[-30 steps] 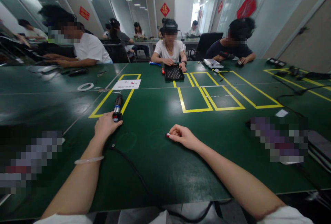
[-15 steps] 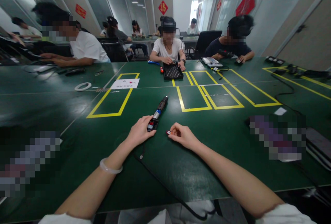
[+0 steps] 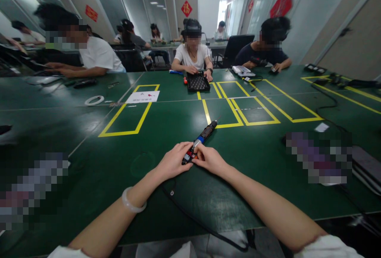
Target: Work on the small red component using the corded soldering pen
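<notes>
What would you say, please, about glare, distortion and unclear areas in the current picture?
Head view: pale glare on the green tabletop; head view: wide-angle slant, as with the upper-right red hanging; head view: coarse mosaic patches along both sides; head view: left hand and right hand hide part of the black tool.

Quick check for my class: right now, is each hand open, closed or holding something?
Left hand: closed, holding the near end of the dark tool.
Right hand: fingers closed on a small orange-red part, mostly hidden.
</notes>
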Tool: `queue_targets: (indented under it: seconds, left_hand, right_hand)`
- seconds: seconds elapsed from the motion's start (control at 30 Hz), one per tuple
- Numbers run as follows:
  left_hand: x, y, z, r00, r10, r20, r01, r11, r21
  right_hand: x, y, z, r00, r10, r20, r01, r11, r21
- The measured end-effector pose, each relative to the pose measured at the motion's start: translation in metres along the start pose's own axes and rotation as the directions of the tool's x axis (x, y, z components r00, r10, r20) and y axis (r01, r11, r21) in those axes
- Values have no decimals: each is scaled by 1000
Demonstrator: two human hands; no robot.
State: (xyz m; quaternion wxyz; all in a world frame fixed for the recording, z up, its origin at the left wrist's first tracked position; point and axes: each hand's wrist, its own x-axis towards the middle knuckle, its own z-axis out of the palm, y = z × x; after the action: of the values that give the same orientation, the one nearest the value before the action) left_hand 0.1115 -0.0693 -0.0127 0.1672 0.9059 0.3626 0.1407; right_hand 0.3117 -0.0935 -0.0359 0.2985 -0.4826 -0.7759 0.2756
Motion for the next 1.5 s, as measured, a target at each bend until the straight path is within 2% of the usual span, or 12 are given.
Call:
queue_targets:
  seconds: [0.3, 0.5, 0.7, 0.87, 1.0, 1.13, 1.3, 1.4, 1.5]
  left_hand:
    - [0, 4, 4, 999, -34, -16, 35, 998, 61]
    - [2, 12, 7, 995, -74, -69, 82, 989, 121]
    - [5, 10, 3, 997, -55, -48, 63, 982, 176]
    - [6, -7, -10, 996, -75, -52, 86, 956, 279]
    - [6, -43, -25, 978, -185, -96, 208, 910, 360]
    - [-4, -100, -47, 919, -367, -143, 394, 844, 364]
    - [-39, -167, -80, 770, -594, -234, 637, 694, 335]
    - [-65, -190, -99, 673, -690, -267, 736, 586, 340]
    - [-84, -202, -112, 567, -765, -306, 816, 470, 337]
  right_hand:
    - [-1, 1, -5, 996, -75, 45, 71, 994, 89]
    - [-1, -1, -8, 996, -83, 27, 80, 992, 95]
    - [-3, -3, -9, 998, -61, -12, 61, 996, 63]
    - [-3, 0, -8, 999, -42, -12, 42, 999, 35]
    - [-2, 0, -11, 999, -41, 4, 40, 999, 18]
    - [-3, 0, -12, 999, -47, 19, 47, 999, -3]
    - [-2, 1, -12, 998, -54, 30, 55, 998, -28]
    - [-2, 1, -11, 998, -57, 38, 58, 998, -36]
    - [-2, 0, -10, 997, -62, 46, 64, 997, -46]
